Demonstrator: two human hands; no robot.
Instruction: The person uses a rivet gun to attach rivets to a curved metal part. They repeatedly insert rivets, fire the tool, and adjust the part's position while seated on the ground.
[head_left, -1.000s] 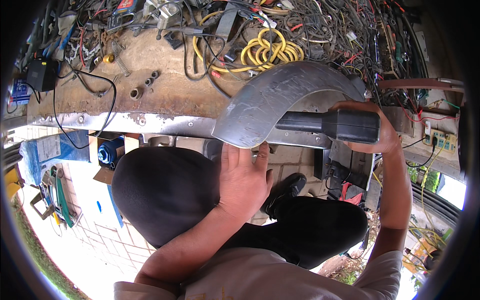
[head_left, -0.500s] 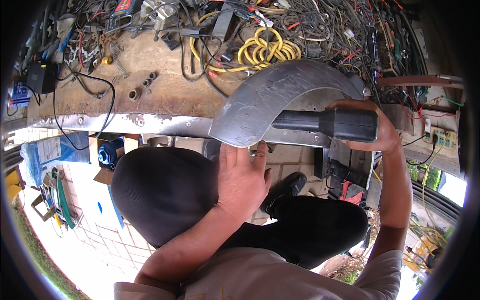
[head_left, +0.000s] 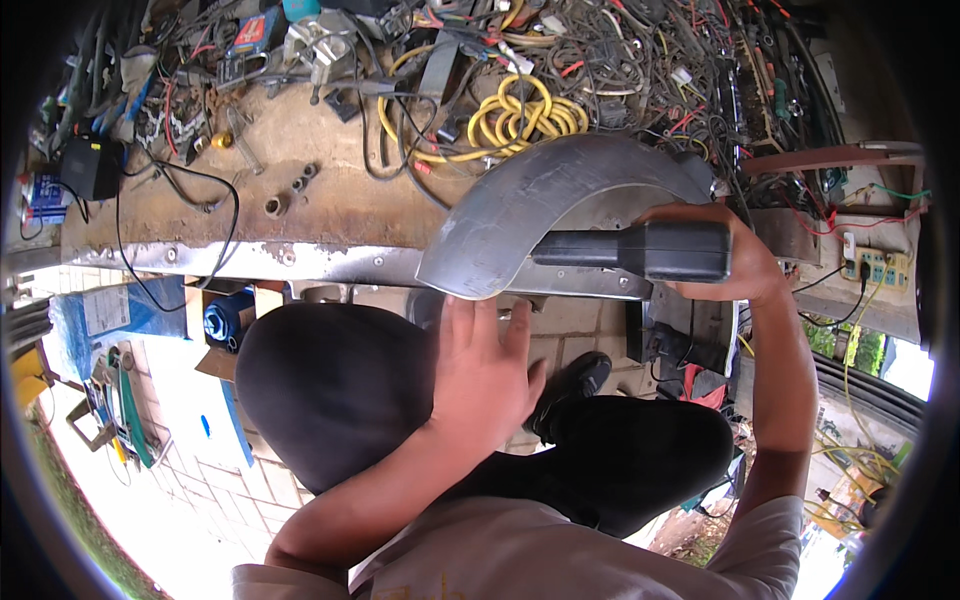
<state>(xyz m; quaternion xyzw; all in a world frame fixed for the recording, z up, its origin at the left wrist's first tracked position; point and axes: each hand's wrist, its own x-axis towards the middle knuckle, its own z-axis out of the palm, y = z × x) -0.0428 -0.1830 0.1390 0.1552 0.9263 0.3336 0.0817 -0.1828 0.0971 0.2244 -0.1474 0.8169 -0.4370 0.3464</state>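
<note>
Head view: my right grip (head_left: 748, 268) clasps a black tool (head_left: 685, 250); my left grip (head_left: 480, 375), unclenched, touches a curved grey guard (head_left: 525, 195), probably stiff, best held by its rim

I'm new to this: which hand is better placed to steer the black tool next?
Probably the right hand: it holds the black tool, while the left hand is at the curved grey panel.

Fender (head_left: 520, 205) was dull grey, streaked with paler scratches; tool (head_left: 685, 250) was black. Bench top (head_left: 350, 207) ran brown with darker stains, its edge strip (head_left: 330, 263) silvery. Cable coil (head_left: 520, 118) showed bright yellow. Adapter (head_left: 92, 168) and trousers (head_left: 335, 385) were black, shirt (head_left: 520, 550) greyish white. Paving (head_left: 230, 500) was pale, gridded by darker joints. Socket strip (head_left: 887, 268) looked cream.
</note>
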